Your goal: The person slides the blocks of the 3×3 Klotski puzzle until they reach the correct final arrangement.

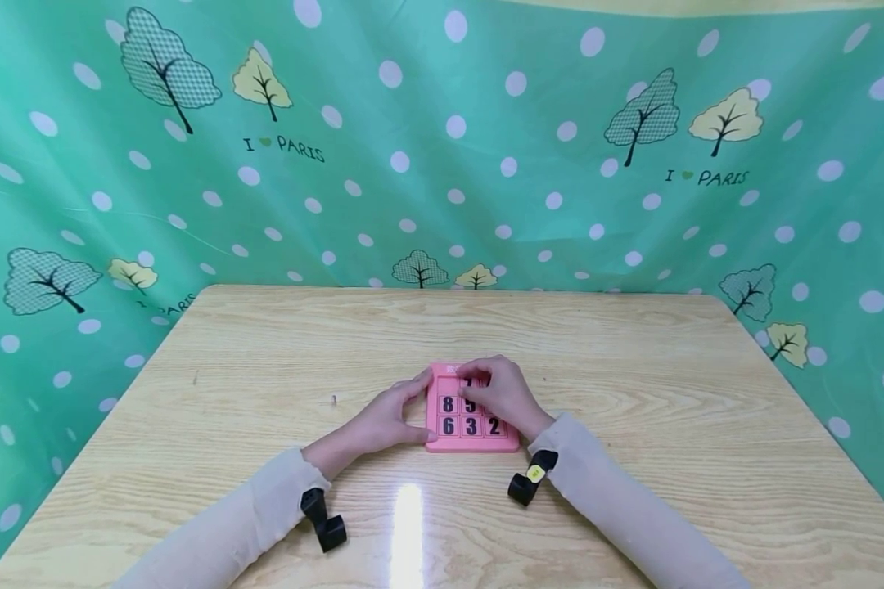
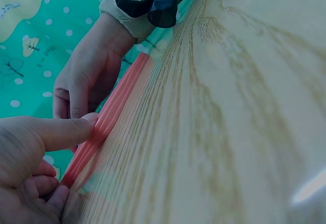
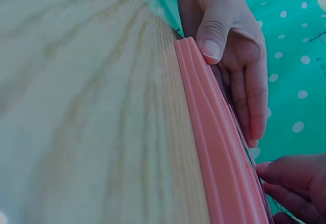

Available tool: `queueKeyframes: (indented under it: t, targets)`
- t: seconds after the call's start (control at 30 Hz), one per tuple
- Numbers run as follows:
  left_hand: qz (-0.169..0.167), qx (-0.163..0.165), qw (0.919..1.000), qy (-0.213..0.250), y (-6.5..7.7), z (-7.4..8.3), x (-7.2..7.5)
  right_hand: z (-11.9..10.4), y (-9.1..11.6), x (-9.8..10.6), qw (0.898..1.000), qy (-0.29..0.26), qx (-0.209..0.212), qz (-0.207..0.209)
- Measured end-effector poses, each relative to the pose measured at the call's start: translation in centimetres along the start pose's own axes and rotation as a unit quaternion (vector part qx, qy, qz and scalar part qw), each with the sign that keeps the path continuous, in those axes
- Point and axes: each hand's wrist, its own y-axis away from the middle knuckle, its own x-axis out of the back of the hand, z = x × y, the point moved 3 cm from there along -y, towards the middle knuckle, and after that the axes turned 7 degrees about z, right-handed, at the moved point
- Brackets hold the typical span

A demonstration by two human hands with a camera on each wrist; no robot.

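A pink number sliding puzzle [image 1: 472, 445] lies flat on the table, its tiles printed with black numerals. Tiles 8, 5, 6, 3 and 2 show; the 7 is partly covered, and the upper right tiles are hidden by my right hand. At the top left of the grid is a bare pink slot [image 1: 448, 385]. My left hand [image 1: 385, 419] holds the puzzle by its left side, thumb at the near corner and fingers towards the far corner. From the right, my right hand [image 1: 502, 393] reaches over the grid, with thumb and forefinger touching around the 7 tile.
The puzzle rests on a light wood-grain table [image 1: 265, 352]. A tiny grey bit [image 1: 334, 400] lies left of the puzzle. Behind the table hangs a green dotted cloth [image 1: 442, 164] printed with trees. A black wrist camera [image 1: 324, 523] sits on the left sleeve.
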Motion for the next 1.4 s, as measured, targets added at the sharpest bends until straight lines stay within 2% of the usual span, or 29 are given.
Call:
queueKeyframes:
  t: [0.33, 0.67, 0.93, 1.4]
  targets:
    - [0.002, 0.005, 1.0, 0.0, 0.0, -0.2, -0.1, 0.3, 0.1, 0.1, 1.0, -0.013, -0.01, -0.001]
    - [0.004, 0.005, 1.0, -0.002, 0.0, 0.0, 0.0, 0.5, 0.7, 0.7, 0.999, -0.044, 0.009, -0.002]
    - [0.003, -0.003, 1.0, 0.001, -0.1, -0.2, -0.1, 0.9, 1.3, 0.7, 0.997, -0.071, 0.016, -0.024]
    - [0.004, -0.002, 1.0, -0.009, -0.1, -0.2, 0.0, 1.0, 1.8, 0.3, 0.995, -0.061, 0.064, -0.043]
